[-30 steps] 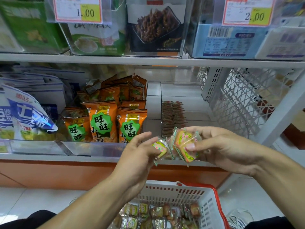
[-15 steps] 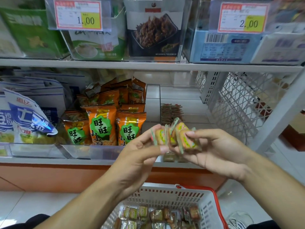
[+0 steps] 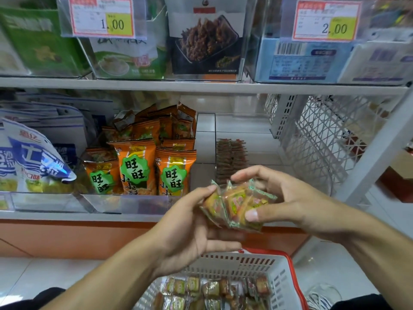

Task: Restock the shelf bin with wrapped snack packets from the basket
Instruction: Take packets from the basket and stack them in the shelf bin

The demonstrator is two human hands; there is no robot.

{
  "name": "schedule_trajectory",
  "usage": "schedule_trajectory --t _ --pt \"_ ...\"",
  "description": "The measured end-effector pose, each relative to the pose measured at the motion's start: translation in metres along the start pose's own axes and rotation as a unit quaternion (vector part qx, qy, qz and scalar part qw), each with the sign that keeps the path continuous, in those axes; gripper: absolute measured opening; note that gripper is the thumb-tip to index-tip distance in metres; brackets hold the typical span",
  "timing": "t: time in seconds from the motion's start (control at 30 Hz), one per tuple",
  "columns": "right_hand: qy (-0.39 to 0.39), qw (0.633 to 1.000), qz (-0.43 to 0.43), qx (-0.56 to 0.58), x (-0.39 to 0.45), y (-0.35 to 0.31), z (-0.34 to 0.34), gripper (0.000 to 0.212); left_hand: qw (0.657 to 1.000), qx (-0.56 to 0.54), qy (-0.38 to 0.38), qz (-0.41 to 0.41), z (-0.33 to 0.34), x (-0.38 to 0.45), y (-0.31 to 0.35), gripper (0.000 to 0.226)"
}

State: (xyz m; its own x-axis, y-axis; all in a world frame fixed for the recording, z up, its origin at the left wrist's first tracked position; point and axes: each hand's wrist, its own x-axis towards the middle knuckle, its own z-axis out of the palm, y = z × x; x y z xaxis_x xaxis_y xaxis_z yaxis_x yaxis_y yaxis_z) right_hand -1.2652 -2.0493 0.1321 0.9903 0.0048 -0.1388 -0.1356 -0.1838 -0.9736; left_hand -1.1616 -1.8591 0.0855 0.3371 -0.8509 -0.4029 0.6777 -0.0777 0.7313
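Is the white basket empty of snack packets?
No: wrapped snack packets lie in the white basket below both hands.

White metal shelving [image 3: 201, 86], two tiers visible. Upper tier: clear plastic bins with green, dark and blue packs, price tags 1.00 [image 3: 101, 17] and 2.00 [image 3: 326, 20] clipped on front. Lower tier: blue-white bags [image 3: 33, 162] at left, orange snack bags [image 3: 138, 166] beside them behind a clear front lip. White perforated mesh side panel [image 3: 324, 142] at right, slanted upright post [image 3: 375, 151] next to it. Orange kick panel [image 3: 67, 238] under the shelf. Floor: pale glossy tiles [image 3: 33, 276]. Lighting even, soft.
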Motion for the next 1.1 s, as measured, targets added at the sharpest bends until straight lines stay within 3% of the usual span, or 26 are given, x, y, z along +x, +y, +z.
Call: schedule_trajectory --t 0.27,0.53,0.63,0.77,0.93,1.1 --pt "-0.054 0.992 -0.024 -0.115 -0.001 0.001 0.005 0.044 0.993 -0.029 -0.105 -0.036 0.003 0.003 -0.009 0.064" --pt "-0.006 0.992 -0.064 -0.108 0.003 0.007 0.0 0.043 0.999 -0.016 -0.04 -0.018 0.001 0.007 -0.008 0.065" --pt "0.001 0.992 -0.073 -0.103 0.003 0.009 -0.002 0.045 0.998 -0.024 -0.058 -0.03 0.002 0.006 -0.004 0.069" --pt "-0.037 0.988 -0.077 -0.129 0.004 0.012 0.0 0.052 0.992 -0.008 -0.117 -0.036 0.003 -0.002 0.004 0.061" --pt "-0.081 0.978 -0.065 -0.183 0.006 0.017 0.005 0.055 0.989 0.013 -0.131 -0.068 0.002 -0.004 -0.002 0.064" --pt "-0.205 0.966 -0.021 -0.158 0.006 0.025 0.015 0.045 0.988 0.098 -0.083 -0.09 0.003 -0.001 -0.012 0.098"
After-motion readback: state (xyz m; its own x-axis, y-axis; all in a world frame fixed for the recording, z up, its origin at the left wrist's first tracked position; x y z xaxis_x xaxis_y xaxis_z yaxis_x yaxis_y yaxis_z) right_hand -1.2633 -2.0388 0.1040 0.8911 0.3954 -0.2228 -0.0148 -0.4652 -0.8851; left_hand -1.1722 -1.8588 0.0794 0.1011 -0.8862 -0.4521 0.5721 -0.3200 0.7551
